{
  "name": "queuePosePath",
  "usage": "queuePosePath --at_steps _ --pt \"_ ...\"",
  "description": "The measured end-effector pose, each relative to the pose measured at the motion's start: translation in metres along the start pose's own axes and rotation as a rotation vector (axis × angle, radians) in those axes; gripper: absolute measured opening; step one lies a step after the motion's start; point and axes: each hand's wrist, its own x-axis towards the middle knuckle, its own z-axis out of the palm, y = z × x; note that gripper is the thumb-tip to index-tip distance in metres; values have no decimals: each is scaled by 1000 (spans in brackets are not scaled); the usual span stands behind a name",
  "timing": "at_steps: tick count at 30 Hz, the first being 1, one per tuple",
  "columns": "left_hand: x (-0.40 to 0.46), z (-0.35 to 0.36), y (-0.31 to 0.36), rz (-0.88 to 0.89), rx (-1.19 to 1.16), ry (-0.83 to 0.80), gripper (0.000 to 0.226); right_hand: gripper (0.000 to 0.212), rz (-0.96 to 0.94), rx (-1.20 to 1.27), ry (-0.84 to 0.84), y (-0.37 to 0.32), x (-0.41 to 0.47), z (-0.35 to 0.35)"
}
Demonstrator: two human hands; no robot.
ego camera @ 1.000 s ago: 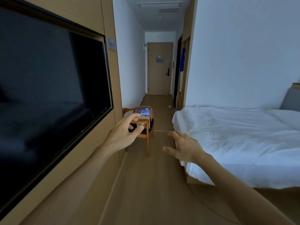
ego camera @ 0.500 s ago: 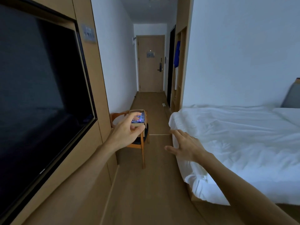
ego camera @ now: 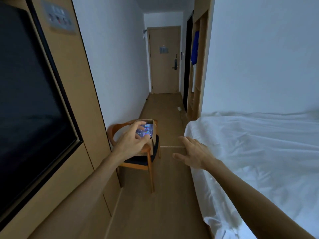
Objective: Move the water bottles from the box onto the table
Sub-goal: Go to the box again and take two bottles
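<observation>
Since the earlier frame the view has come closer down the room: the chair and the cardboard box on it now appear larger and sit at centre left of the frame, and the bed fills more of the right side.

The box rests on the chair's dark seat, its top open, with the water bottles showing as a bluish, shiny cluster inside; single bottles are too blurred to count.

The left hand is stretched forward at centre left, overlapping the box in the picture, fingers curved and spread apart with thumb opposed. Whether it touches the box or only lies in front of it cannot be told; it holds nothing that can be seen.

The right hand reaches forward at centre, just beside the near corner of the bed, palm down, fingers loosely apart, empty.

A dark television screen occupies the left of the frame in a wooden wall panel. A closed door stands at the far end of the corridor, upper centre.
</observation>
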Motion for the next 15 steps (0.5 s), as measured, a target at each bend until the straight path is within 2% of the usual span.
queuePosePath --at_steps 15 --pt "208 92 -107 -145 -23 57 38 81 -74 54 -59 108 247 59"
